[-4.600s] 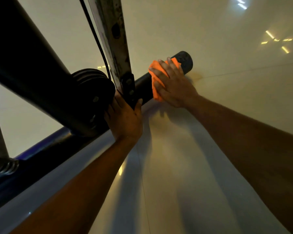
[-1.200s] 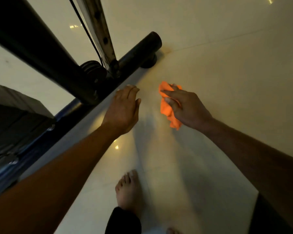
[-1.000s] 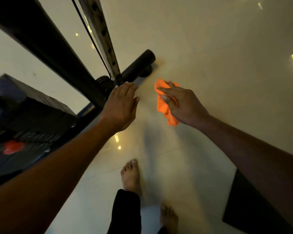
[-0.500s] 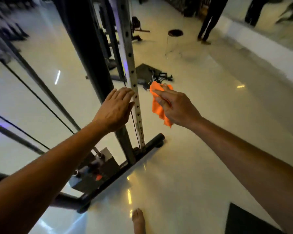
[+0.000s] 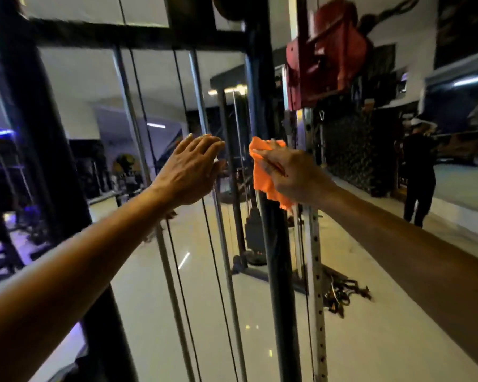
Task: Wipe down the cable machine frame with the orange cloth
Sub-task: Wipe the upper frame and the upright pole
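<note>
Right hand (image 5: pixel 295 175) pinches orange cloth (image 5: pixel 262 175) in front of the dark frame upright (image 5: pixel 279 271); contact unclear. Left hand (image 5: pixel 191 169) flat, fingers straight, by the cables (image 5: pixel 215 271). Red pulley carriage (image 5: pixel 323 56) above is blurred. Open floor (image 5: pixel 370 340) to the right.

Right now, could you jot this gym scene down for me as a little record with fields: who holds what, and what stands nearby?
setting: gym with a glossy pale floor
right hand: grips a crumpled orange cloth in front of the black upright post
left hand: open, fingers straight, holding nothing
beside post: perforated silver rail and thin black cables
above: red carriage block on the rail
on floor: dark heap of cable handles
background: person in dark clothes
</note>
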Motion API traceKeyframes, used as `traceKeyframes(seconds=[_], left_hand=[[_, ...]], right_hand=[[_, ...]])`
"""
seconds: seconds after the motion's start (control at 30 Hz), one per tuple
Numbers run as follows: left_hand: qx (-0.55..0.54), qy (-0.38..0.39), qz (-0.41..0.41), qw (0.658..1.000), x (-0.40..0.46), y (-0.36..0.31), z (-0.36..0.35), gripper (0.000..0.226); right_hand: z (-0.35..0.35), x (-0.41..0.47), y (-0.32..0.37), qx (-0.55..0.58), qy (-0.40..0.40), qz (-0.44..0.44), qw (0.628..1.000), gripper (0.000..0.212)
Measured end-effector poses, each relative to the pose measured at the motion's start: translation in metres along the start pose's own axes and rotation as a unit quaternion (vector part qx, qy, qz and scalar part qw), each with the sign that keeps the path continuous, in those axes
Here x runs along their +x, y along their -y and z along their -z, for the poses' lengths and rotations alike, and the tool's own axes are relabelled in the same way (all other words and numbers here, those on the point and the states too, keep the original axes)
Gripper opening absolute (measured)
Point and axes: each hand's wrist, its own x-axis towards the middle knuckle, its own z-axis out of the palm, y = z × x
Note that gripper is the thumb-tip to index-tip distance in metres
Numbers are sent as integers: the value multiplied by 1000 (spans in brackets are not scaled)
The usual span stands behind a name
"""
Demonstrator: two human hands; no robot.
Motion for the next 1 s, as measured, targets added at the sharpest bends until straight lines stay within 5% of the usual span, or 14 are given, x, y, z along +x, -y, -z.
traceKeyframes(seconds=[0.47,0.77,1.0], left_hand=[[158,-166,102,968,-20,255,187,47],[155,-149,154,964,-17,359,178,59],[90,-264,123,952,-5,381,137,62]], right_hand=[[-34,275,203,-12,-130,186,974,42],[-98,387,249,-52,-171,178,968,45],[-152,423,236,-56,-286,91,952,59]])
